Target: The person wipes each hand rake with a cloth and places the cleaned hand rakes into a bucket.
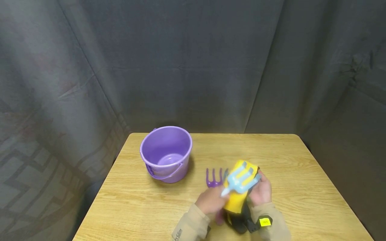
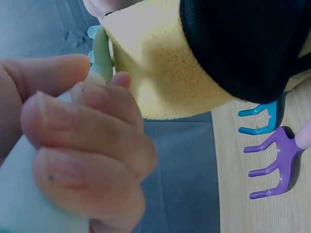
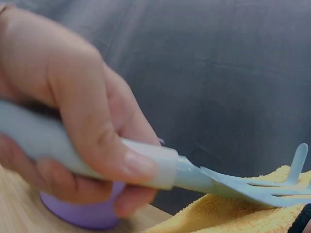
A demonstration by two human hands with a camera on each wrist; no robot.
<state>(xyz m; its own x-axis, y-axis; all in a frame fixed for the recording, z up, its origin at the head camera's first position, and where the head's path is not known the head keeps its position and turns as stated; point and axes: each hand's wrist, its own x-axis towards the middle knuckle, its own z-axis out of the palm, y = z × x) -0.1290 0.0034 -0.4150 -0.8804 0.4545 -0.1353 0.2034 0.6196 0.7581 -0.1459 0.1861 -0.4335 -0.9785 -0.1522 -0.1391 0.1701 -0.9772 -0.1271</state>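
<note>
My left hand (image 1: 212,201) grips the pale handle of a light blue toy hand fork (image 1: 238,182), its fingers curled round it in the left wrist view. The fork's tines lie over a yellow fuzzy cloth (image 1: 236,204) with dark edging. From the other side, my right hand (image 1: 261,190) holds the cloth by its right edge, behind the tines. In the right wrist view, the cloth (image 3: 228,213) sits under the fork's head, and the fork's neck (image 3: 194,177) emerges from the left hand's grip. Most of the right hand's fingers are hidden behind the cloth.
A purple fork (image 1: 214,182) with a pink handle lies on the wooden table (image 1: 120,204) beside the left hand. Next to it is a blue fork (image 2: 269,119), partly covered by the cloth. A purple bucket (image 1: 182,170) stands upright farther back on the left. Grey curtains (image 1: 193,67) surround the table.
</note>
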